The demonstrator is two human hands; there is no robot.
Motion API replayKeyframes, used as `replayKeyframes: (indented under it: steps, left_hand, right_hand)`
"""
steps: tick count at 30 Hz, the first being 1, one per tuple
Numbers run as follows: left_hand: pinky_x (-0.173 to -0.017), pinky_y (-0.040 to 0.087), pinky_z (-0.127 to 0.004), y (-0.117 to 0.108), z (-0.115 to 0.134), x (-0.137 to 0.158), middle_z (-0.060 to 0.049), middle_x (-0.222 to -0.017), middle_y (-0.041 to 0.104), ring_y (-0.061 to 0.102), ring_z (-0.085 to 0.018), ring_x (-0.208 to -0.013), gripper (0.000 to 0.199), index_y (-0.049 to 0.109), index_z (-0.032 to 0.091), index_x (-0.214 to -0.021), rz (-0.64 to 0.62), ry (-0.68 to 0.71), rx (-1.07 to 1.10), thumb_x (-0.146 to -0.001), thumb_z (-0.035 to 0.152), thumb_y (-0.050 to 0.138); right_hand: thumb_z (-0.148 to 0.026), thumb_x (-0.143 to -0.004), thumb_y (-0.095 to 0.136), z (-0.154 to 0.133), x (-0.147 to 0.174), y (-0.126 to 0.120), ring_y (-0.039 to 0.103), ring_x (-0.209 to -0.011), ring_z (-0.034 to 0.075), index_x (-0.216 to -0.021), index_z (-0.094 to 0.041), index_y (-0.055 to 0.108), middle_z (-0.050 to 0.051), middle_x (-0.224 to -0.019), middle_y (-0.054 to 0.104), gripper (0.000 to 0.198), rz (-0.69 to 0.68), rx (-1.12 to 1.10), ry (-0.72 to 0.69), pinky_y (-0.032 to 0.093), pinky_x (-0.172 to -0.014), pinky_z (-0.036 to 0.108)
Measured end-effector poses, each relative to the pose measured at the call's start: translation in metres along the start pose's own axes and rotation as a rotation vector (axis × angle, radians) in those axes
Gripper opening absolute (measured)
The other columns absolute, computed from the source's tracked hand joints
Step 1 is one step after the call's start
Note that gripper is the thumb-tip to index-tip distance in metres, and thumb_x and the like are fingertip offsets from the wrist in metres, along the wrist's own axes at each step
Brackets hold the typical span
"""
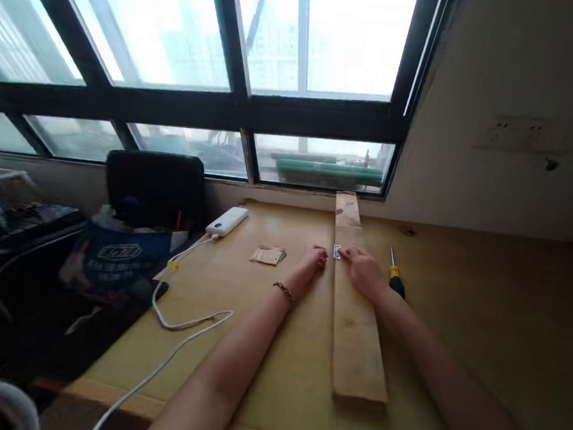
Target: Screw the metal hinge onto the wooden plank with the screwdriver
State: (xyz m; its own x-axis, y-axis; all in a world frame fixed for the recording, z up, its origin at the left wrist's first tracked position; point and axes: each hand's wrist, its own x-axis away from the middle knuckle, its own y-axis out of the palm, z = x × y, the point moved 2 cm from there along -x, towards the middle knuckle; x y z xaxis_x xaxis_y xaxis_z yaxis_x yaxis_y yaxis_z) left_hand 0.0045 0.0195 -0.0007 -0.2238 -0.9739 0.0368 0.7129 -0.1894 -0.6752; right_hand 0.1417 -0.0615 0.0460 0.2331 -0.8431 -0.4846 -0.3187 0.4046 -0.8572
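Observation:
A long wooden board (359, 335) lies lengthwise on the table, pointing toward the window. On its left edge sits a small silvery metal hinge (337, 251) with holes in it. My right hand (364, 270) rests on the board, its fingertips pressed against the hinge's right side. Just left of the board, my left hand (314, 260) is closed with the fingers curled in. Whatever those fingers may hold is too small to make out. To the right of the board lies a screwdriver (395, 277) with a yellow and black handle, its tip toward the window.
A flat brown cardboard packet (267, 254) lies left of my hands. Farther left is a white power bank (227, 222) with a white cable (176, 326) running over the table's front edge. A dark chair (154, 187) and blue bag (112, 260) stand beyond the table's left side.

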Motion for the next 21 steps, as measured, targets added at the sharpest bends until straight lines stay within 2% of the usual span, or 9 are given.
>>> replayKeyframes:
  steps: [4, 8, 12, 17, 21]
  left_hand:
    - [-0.057, 0.042, -0.021, -0.026, -0.01, 0.0, -0.007, -0.068, 0.059, 0.056, -0.012, -0.061, 0.014, 0.055, 0.01, -0.08, 0.004, -0.035, -0.118, -0.073, 0.01, 0.043]
    - [-0.07, 0.043, -0.025, -0.051, -0.008, -0.001, -0.012, -0.082, 0.063, 0.059, -0.019, -0.081, 0.017, 0.059, 0.012, -0.076, -0.011, -0.045, -0.291, -0.063, 0.004, 0.051]
    - [-0.068, 0.045, -0.025, -0.073, -0.006, -0.002, -0.012, -0.08, 0.066, 0.061, -0.02, -0.077, 0.025, 0.062, 0.011, -0.075, -0.081, -0.084, -0.425, -0.054, -0.001, 0.058]
    - [-0.065, 0.045, -0.025, -0.095, -0.011, 0.001, -0.011, -0.067, 0.066, 0.062, -0.02, -0.073, 0.014, 0.063, 0.01, -0.064, -0.114, -0.134, -0.531, -0.052, 0.003, 0.065]
    - [-0.063, 0.045, -0.024, -0.101, -0.013, 0.006, -0.01, -0.065, 0.066, 0.062, -0.019, -0.07, 0.01, 0.064, 0.012, -0.062, -0.126, -0.16, -0.582, -0.053, 0.008, 0.067]
  right_hand:
    - [-0.02, -0.09, 0.034, -0.001, 0.002, -0.002, 0.055, -0.085, 0.017, -0.091, -0.018, 0.049, 0.007, -0.095, 0.06, 0.015, -0.012, -0.013, 0.019, 0.035, -0.069, 0.024]
    - [-0.017, -0.088, 0.036, 0.002, 0.001, -0.001, 0.056, -0.087, 0.017, -0.091, -0.018, 0.049, 0.007, -0.095, 0.06, 0.013, -0.028, -0.033, 0.019, 0.035, -0.07, 0.023]
    - [-0.017, -0.088, 0.037, 0.006, 0.0, 0.002, 0.056, -0.084, 0.017, -0.091, -0.017, 0.049, 0.008, -0.095, 0.06, 0.013, -0.037, -0.022, 0.041, 0.036, -0.069, 0.023]
    - [-0.016, -0.088, 0.036, 0.007, 0.001, 0.002, 0.056, -0.086, 0.017, -0.09, -0.017, 0.049, 0.008, -0.095, 0.06, 0.013, -0.043, -0.036, 0.035, 0.036, -0.071, 0.023]
    - [-0.015, -0.087, 0.037, 0.007, 0.001, 0.002, 0.056, -0.086, 0.017, -0.09, -0.017, 0.049, 0.008, -0.095, 0.06, 0.012, -0.049, -0.035, 0.043, 0.036, -0.07, 0.023]
